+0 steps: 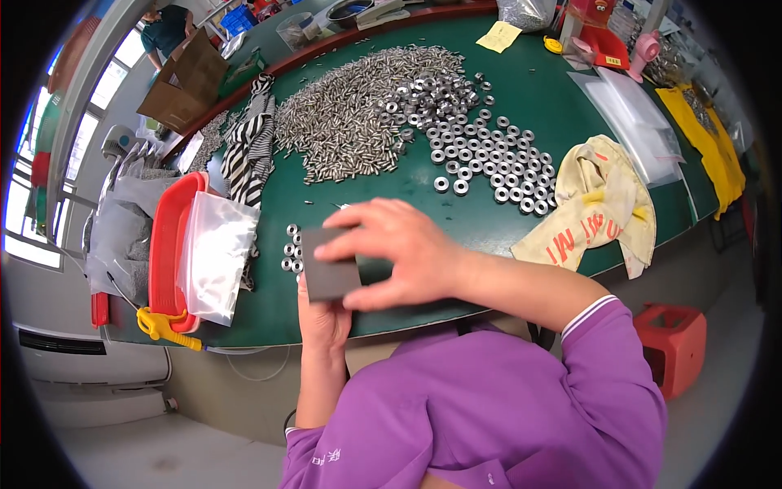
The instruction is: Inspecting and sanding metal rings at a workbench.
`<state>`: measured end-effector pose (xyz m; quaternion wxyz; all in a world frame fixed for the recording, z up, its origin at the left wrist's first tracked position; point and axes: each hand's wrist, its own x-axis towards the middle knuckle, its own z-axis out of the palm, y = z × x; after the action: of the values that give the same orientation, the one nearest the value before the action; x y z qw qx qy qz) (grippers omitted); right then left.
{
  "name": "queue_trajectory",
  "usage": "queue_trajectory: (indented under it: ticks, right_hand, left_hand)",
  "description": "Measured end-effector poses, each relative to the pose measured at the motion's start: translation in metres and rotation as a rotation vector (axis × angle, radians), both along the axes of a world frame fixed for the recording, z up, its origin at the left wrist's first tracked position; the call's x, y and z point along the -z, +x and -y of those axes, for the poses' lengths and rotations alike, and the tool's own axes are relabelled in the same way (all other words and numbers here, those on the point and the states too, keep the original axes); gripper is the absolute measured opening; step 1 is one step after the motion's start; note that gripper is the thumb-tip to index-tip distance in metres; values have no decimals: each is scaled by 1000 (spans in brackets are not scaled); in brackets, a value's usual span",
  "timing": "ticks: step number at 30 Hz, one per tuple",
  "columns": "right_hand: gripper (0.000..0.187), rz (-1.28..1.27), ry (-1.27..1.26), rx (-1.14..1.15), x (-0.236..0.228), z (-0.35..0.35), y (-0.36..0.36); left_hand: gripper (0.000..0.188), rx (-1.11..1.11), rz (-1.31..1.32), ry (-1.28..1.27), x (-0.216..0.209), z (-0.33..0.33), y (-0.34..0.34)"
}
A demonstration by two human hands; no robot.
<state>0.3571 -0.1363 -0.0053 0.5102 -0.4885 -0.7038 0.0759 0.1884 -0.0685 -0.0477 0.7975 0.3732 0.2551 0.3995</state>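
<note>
My right hand [407,253] grips a flat, dark grey rectangular block [330,281], with the thumb at its lower right corner and the fingers over its top. Just under the block is my left hand [324,322]; its fingers are mostly hidden by the block, so I cannot tell what they hold. Several small metal rings [289,249] stand in short rows on the green table beside the block's left edge. Farther off lies a wide heap of small metal pins [350,122]. Many shiny metal rings [497,159] spread to the right of that heap.
On the left are a red tray [167,244] with a clear plastic bag [218,253], a yellow air gun [163,326] and a striped cloth [248,155]. A cream cloth [599,196] hangs over the right table edge. A red stool [672,346] stands below. Another person [165,33] is far left.
</note>
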Motion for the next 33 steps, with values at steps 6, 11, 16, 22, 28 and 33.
queue_trajectory:
  ticks: [6, 11, 16, 22, 28, 33]
  right_hand:
    - [49, 14, 35, -2, 1, 2, -9]
    - [48, 23, -124, 266, 11, -4, 18]
    - [53, 263, -157, 202, 25, 1, 6]
    - [10, 371, -221, 802, -5, 10, 81]
    - [7, 446, -401, 837, 6, 14, 97]
    - [10, 530, -462, 839, 15, 9, 91]
  left_hand:
    - [30, -17, -60, -37, -7, 3, 0]
    - [27, 53, 208, 96, 2, -22, -32]
    - [26, -51, 178, 160, -3, -25, -26]
    - [27, -36, 129, 145, 12, -23, -24]
    - [28, 17, 139, 161, 13, -23, -21]
    - [28, 20, 141, 149, 14, -23, -22]
